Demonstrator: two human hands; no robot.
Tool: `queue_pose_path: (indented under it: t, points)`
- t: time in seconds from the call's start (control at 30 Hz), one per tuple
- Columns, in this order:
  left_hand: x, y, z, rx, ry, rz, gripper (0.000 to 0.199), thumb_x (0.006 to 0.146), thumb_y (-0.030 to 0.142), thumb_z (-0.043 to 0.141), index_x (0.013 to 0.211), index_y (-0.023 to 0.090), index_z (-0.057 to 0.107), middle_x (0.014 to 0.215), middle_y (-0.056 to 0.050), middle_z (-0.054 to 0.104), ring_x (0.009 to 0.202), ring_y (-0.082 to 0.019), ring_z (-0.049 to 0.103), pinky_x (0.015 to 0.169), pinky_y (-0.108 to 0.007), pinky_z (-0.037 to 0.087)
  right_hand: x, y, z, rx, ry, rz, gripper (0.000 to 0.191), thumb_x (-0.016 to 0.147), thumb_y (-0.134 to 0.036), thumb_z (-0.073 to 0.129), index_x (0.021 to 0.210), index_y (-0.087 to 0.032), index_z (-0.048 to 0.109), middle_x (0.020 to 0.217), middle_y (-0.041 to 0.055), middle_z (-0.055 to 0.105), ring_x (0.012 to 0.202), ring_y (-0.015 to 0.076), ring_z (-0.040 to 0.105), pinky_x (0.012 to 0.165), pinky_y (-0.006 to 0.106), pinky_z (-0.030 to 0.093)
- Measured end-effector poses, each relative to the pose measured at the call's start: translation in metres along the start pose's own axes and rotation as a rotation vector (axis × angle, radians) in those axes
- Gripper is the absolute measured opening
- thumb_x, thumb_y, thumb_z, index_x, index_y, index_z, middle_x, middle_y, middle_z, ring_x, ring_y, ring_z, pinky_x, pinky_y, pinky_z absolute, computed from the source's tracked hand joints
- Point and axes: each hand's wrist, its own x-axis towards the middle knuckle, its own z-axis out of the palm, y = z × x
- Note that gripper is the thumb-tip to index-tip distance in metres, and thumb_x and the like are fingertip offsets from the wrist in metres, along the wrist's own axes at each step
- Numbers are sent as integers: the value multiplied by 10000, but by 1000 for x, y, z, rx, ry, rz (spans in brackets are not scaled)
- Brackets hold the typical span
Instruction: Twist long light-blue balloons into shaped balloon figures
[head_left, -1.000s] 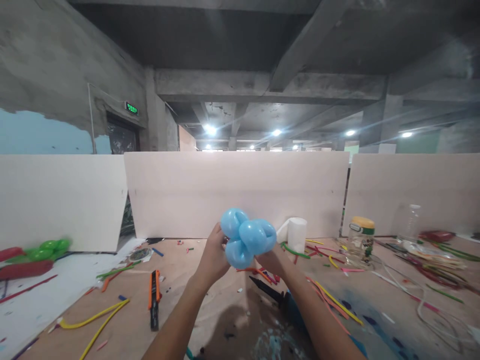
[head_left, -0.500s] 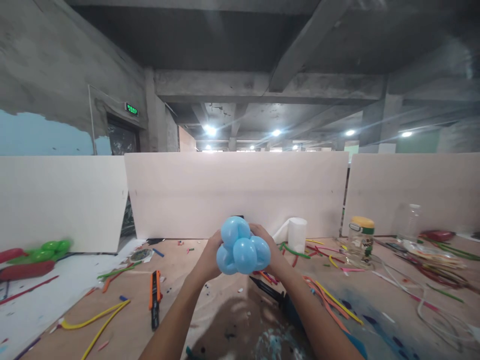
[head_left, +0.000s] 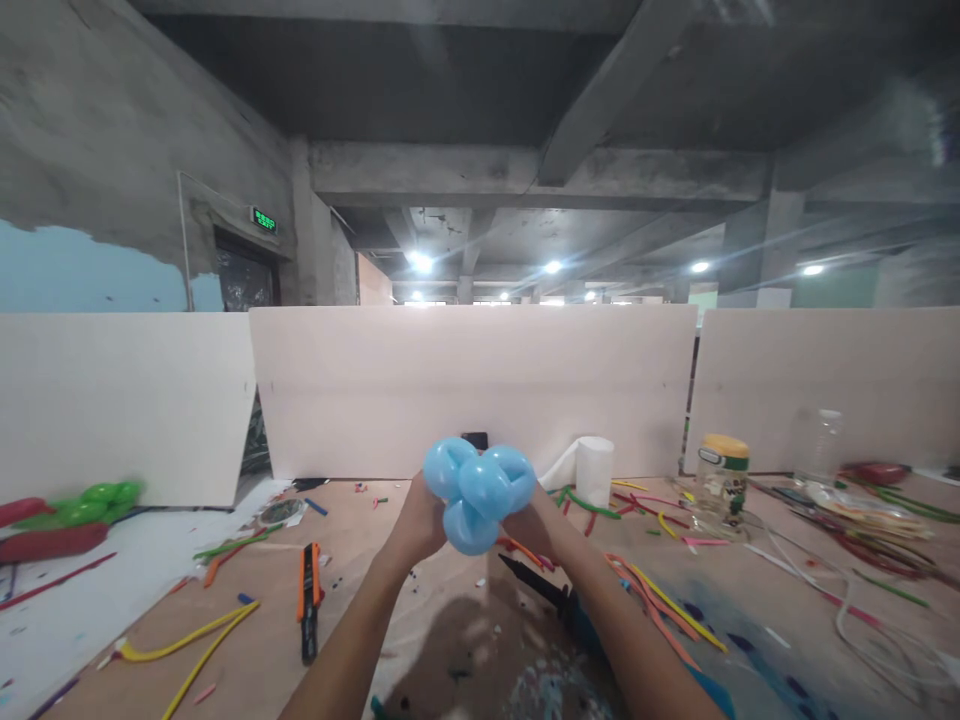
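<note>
A cluster of light blue balloon bubbles (head_left: 486, 488) is held up over the middle of the table. My left hand (head_left: 421, 520) grips it from the left, and my right hand (head_left: 534, 520) from the right. The bubbles hide most of the fingers of both hands. Below my right forearm, a tool with a black pointed tip (head_left: 532, 578) lies on the table, its blue body partly covered by the arm.
An orange and black cutter (head_left: 309, 600) and a yellow uninflated balloon (head_left: 196, 636) lie left. Behind stand a white paper roll (head_left: 595, 470) and a yellow-lidded jar (head_left: 721, 482). Red and green balloons (head_left: 105, 500) sit far left. White panels (head_left: 472, 385) edge the table.
The blue balloon cluster has turned between my hands, so one bubble now points down and two sit at the upper left and right. Both hands have shifted slightly.
</note>
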Motion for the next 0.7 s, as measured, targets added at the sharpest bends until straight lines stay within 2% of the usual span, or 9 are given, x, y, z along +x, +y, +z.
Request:
queue_pose_path:
  t: [0.1,0.2,0.27,0.33,0.37,0.43,0.5,0.63,0.7]
  points:
    - [2,-1,0,69,55,-14,163,637,273,637,747,153,631,831,-64,669,778,-230,596,750,-355,482,2,-8,-12,29,135,37,301,781,-191,482,1075,-200,548,976,68,606,899,203,578,765,346,497]
    - [2,-2,2,119,114,-51,128,661,251,599,729,144,611,779,-70,655,771,-242,582,741,-377,470,-3,-39,-33,53,259,57,260,864,-277,427,1111,-221,482,918,41,555,775,159,564,685,299,495]
    - [1,-2,5,151,119,-78,110,676,239,573,704,136,600,720,-75,642,736,-247,576,708,-387,467,-8,-67,-43,36,146,9,323,810,-329,546,1118,-250,494,933,27,537,726,145,550,643,278,485]
    - [-1,-1,5,164,82,-82,108,674,233,577,707,135,605,701,-69,642,704,-237,577,675,-369,469,-13,-88,-44,-133,-21,14,524,689,-338,692,1172,-284,495,1060,43,497,797,165,556,659,289,483]
    - [-1,-1,3,150,32,-79,114,670,224,582,735,137,616,723,-65,651,708,-229,583,674,-353,474,-14,-94,-43,-222,-41,23,481,673,-330,700,1124,-287,539,1071,43,473,770,158,551,661,301,481]
    - [-1,-2,-7,78,-116,-89,185,668,194,581,837,146,639,807,-61,675,753,-213,600,700,-320,484,-14,-93,-39,-310,-22,50,285,703,-257,644,984,-262,600,1094,45,443,730,138,546,672,313,479]
    - [0,-4,-23,-34,-212,-157,296,685,179,557,969,149,636,917,-77,683,817,-207,611,734,-312,493,-11,-81,-35,-291,-41,29,253,697,-159,583,936,-241,606,1126,50,435,763,136,556,711,310,482]
    - [2,-1,-52,-240,73,-328,451,827,383,456,1212,156,517,1127,-134,615,854,-211,612,688,-335,513,-7,-63,-28,-266,-78,-39,351,649,-81,537,964,-223,594,1121,65,462,903,179,555,801,321,470]
    - [1,5,-51,-247,-35,-319,464,852,453,427,1211,181,540,1129,-124,625,908,-228,609,740,-349,503,-8,-64,-23,-263,-93,-71,332,657,-76,528,946,-222,599,1114,69,471,961,197,539,844,334,454]
